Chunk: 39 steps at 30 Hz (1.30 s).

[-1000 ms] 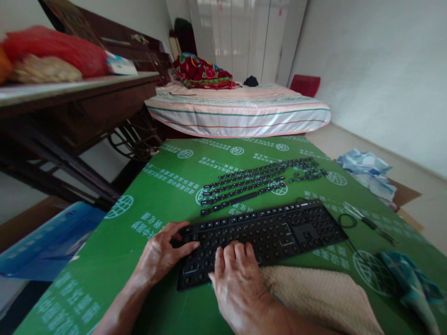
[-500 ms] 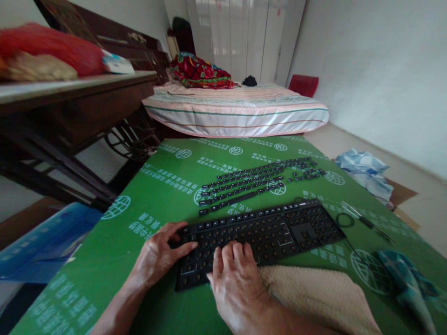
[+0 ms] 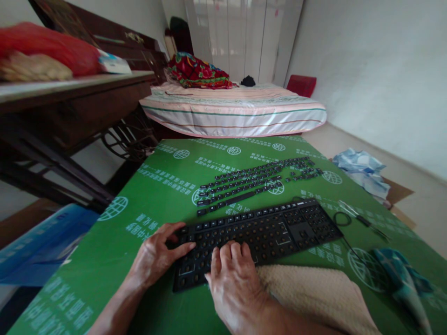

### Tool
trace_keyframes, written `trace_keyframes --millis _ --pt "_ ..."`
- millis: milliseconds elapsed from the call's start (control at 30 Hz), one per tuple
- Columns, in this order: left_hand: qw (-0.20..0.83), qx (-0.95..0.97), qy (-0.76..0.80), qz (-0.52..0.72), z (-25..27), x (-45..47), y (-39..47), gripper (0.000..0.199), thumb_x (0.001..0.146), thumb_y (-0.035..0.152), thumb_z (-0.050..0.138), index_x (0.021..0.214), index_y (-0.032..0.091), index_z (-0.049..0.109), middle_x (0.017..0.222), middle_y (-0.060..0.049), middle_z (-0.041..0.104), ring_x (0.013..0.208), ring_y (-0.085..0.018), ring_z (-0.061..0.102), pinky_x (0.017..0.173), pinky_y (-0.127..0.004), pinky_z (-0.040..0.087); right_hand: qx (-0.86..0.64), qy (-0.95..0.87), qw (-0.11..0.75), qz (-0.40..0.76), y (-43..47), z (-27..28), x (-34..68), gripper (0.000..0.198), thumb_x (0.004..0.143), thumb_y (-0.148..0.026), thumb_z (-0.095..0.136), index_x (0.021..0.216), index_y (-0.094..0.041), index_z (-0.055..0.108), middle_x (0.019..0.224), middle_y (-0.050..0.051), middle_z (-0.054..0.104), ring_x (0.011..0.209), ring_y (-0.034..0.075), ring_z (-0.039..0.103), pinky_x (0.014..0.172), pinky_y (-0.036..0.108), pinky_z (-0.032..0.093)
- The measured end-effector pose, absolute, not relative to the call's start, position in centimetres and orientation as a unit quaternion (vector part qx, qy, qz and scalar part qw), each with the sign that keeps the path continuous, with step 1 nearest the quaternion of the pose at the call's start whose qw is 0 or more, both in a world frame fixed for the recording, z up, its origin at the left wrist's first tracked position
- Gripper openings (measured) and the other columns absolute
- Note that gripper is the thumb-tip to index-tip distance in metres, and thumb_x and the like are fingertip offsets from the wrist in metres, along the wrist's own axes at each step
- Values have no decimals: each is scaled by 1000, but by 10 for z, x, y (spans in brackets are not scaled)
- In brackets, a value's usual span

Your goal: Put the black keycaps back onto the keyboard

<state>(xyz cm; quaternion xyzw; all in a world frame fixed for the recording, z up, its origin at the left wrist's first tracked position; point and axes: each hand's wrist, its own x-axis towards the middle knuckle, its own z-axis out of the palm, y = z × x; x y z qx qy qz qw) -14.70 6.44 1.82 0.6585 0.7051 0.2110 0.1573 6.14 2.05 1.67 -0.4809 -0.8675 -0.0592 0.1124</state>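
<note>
A black keyboard [image 3: 240, 232] lies at an angle on a green board; most of its keycaps are off, baring the small round key seats, while the top row keeps its caps. My left hand [image 3: 153, 253] grips its left end, thumb over the upper left keys and fingers at the far corner. Across the lower left-middle part rests my right hand [image 3: 234, 279], palm down, fingers side by side and slightly bent on the bare seats, with nothing seen in them. Beyond the keyboard, loose black keycaps [image 3: 240, 184] are laid out in rows.
A beige cloth [image 3: 310, 291] lies under my right forearm. To the right are a tool with a black handle [image 3: 363, 220], the cable [image 3: 344, 218] and a teal checked cloth [image 3: 401, 274]. The green board [image 3: 164, 181] reaches toward a bed [image 3: 244, 114]; a dark wooden table [image 3: 87, 93] stands left.
Both hands keep their places on the keyboard. Only the view has shifted very slightly.
</note>
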Motion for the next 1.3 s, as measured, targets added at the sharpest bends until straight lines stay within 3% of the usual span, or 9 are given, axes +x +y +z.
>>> trace_keyframes --millis 1300 --pt "158 664 704 199 12 -151 66 64 65 65 61 111 21 62 83 -2 66 70 -17 64 64 -26 51 -472 -873 115 -43 21 14 61 45 84 -32 57 116 1 60 101 26 62 97 33 52 83 54 44"
